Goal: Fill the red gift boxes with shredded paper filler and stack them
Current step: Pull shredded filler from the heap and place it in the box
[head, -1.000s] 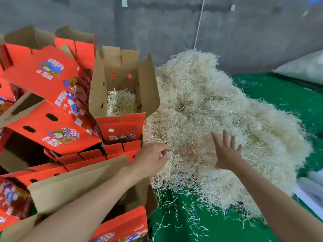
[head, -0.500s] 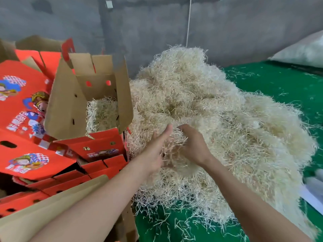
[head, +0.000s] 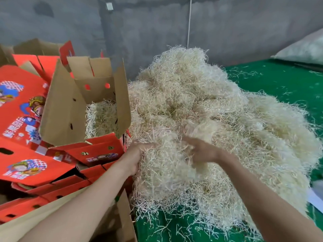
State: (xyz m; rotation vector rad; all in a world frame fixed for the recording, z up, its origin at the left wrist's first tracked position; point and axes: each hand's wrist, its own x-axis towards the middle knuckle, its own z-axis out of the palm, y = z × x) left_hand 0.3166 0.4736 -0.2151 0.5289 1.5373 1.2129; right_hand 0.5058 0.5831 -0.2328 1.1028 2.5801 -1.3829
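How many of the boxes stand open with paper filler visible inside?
1: the open box directly left of the filler pile, resting on other red boxes. More may be hidden behind it.

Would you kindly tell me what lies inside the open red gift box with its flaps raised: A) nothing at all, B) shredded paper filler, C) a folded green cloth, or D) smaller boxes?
B: pale shredded paper filler is visible inside the open red gift box.

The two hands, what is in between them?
A clump of pale shredded paper filler fills the gap between the left hand and the right hand, seen in the head view.
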